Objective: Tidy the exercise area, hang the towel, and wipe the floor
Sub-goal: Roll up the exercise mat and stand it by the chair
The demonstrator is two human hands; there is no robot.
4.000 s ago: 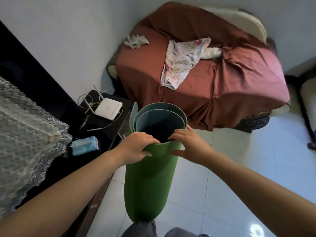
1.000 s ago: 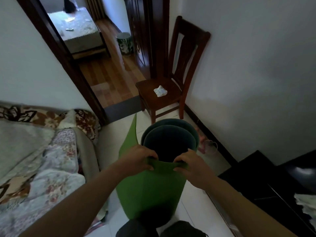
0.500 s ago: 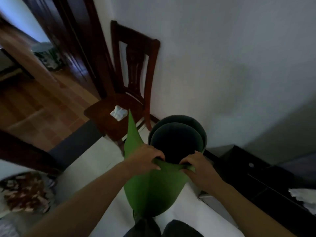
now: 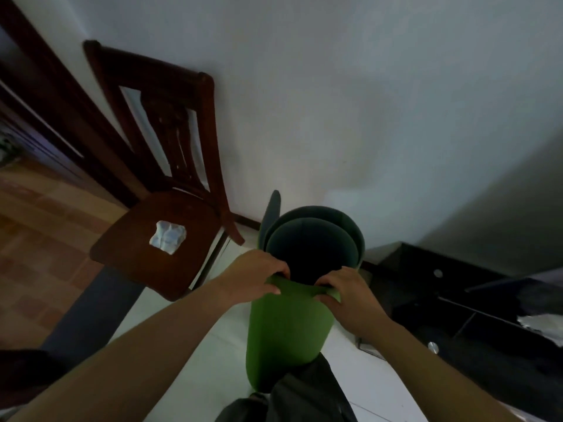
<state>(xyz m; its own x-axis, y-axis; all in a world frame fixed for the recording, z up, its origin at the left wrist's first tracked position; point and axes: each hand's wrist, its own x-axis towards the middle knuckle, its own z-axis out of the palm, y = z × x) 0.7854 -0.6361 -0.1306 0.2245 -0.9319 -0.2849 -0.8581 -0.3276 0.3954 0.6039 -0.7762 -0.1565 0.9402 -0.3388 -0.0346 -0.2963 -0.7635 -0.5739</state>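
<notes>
Two bare arms reach forward and converge: the left forearm (image 4: 152, 345) from the lower left, the right forearm (image 4: 426, 354) from the lower right. The left hand (image 4: 253, 277) curls over the near rim of the mat (image 4: 286, 327) — fingers hooked inside, thumb on the outer face. The right hand (image 4: 347, 296), near it on the same rim, pinches likewise — knuckles up, thumb outside. The hands do not touch.

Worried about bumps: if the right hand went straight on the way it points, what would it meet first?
Likely the rolled green mat itself: the right hand grips its near rim, pointing across the hollow toward the roll's far wall. Depth is unclear.
</notes>
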